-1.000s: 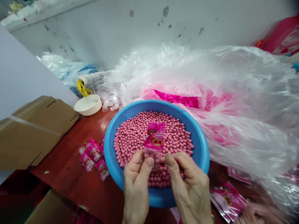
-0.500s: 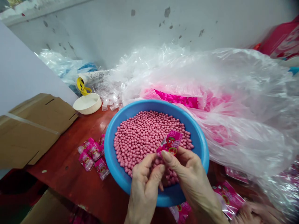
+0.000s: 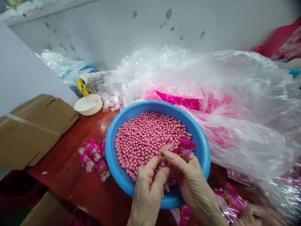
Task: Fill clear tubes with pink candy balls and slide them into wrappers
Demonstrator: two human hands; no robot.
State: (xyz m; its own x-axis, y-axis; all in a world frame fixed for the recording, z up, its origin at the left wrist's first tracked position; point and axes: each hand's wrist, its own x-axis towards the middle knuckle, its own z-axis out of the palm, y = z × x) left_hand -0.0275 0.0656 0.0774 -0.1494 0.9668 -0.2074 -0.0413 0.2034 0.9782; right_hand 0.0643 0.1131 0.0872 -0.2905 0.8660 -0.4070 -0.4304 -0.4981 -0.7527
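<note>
Above the near side of a blue basin (image 3: 204,150), my right hand (image 3: 194,180) is closed on a small pink printed packet (image 3: 184,147), its top pointing up and right. Close beside it, my left hand (image 3: 150,188) has its thumb and fingers curled together; what lies between them is hidden. Pink balls (image 3: 145,135) fill the basin below both hands. The packet's lower end is covered by my right fingers.
Several filled pink packets (image 3: 95,153) lie left of the basin on the red table (image 3: 70,185). More packets (image 3: 229,201) and another person's hand (image 3: 256,215) are at lower right. Behind stand plastic bags (image 3: 235,81), a white dish (image 3: 88,105) and, left, cardboard (image 3: 35,128).
My right hand has tilted the packet over to the right and slightly down, with its fingers shifted along it. My left hand has moved slightly right.
</note>
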